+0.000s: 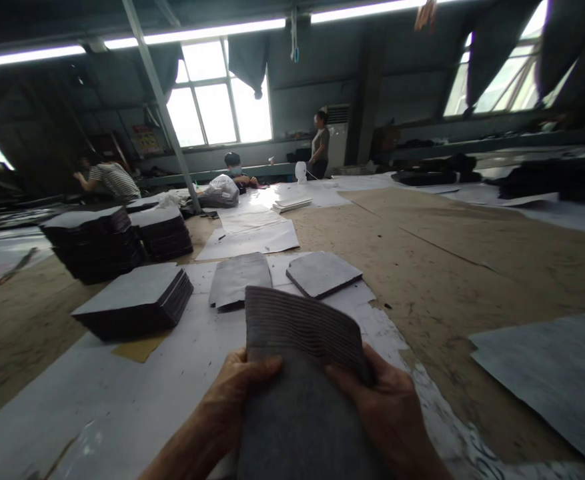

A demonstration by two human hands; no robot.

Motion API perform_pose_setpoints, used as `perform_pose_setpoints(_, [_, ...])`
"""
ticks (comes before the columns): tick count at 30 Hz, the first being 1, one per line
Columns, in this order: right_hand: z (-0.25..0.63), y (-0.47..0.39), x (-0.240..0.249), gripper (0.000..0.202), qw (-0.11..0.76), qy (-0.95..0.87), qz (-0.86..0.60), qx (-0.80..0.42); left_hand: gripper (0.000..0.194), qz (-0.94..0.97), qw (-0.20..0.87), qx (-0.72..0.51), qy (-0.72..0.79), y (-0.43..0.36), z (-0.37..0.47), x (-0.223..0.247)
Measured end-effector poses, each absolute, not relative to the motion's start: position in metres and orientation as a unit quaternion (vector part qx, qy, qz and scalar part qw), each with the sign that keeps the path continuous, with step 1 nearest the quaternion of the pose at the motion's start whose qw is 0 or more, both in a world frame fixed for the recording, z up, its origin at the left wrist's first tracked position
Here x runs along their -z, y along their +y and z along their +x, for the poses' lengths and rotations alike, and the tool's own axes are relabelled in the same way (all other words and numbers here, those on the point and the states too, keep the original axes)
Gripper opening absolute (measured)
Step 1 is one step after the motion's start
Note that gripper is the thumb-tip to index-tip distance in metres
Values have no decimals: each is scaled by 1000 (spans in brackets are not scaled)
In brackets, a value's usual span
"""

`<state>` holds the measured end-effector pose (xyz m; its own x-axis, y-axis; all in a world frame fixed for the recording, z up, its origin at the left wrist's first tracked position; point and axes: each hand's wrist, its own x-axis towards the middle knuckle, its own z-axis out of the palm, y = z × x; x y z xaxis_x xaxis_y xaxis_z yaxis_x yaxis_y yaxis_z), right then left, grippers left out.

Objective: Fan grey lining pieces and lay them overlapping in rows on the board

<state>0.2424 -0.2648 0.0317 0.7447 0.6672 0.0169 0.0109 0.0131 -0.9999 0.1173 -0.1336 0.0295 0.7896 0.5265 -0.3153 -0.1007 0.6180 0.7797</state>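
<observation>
Between my two hands is a thick stack of dark grey fabric pieces (302, 413), its layered edges fanned out at the far end. My left hand (239, 383) grips the stack's left side, thumb lying on top. On the right side my right hand (379, 393) is closed round it in the same way, thumb across the upper face. Just beyond, a small grey stack (241, 277) and another flat grey stack (325, 272) lie on white paper (172, 387). The underside of the held stack and most of my fingers are hidden.
A tall block of stacked pieces (132, 293) stands at left, with more dark stacks (92, 237) behind it. Brown paper (447, 253) covers the table's right, where a grey sheet (557, 373) lies. A metal pole (165, 107) rises at left. Several people are farther back.
</observation>
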Motion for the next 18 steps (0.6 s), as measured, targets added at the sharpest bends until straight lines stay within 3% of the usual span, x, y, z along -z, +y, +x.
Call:
perform_pose_setpoints(3, [253, -264, -37, 28, 684, -174, -545, -452, 26, 465, 798, -232, 305, -139, 115, -28])
perform_pose_setpoints(6, [259, -266, -39, 26, 677, -156, -480, -536, 20, 535, 737, -278, 304, -143, 112, -27])
perform_pose_setpoints(9, [255, -270, -35, 20, 663, -185, -563, -458, 18, 569, 713, -294, 286, -143, 112, -28])
perform_pose_setpoints(12, [245, -272, -30, 19, 658, -299, -656, -219, 27, 467, 807, -241, 269, -141, 115, -30])
perform_pose_setpoints(14, [241, -271, -29, 21, 660, -340, -656, -134, 30, 417, 843, -210, 268, -140, 117, -30])
perform_pose_setpoints(18, [243, -268, -34, 23, 675, -219, -639, -298, 28, 465, 814, -230, 262, -142, 118, -32])
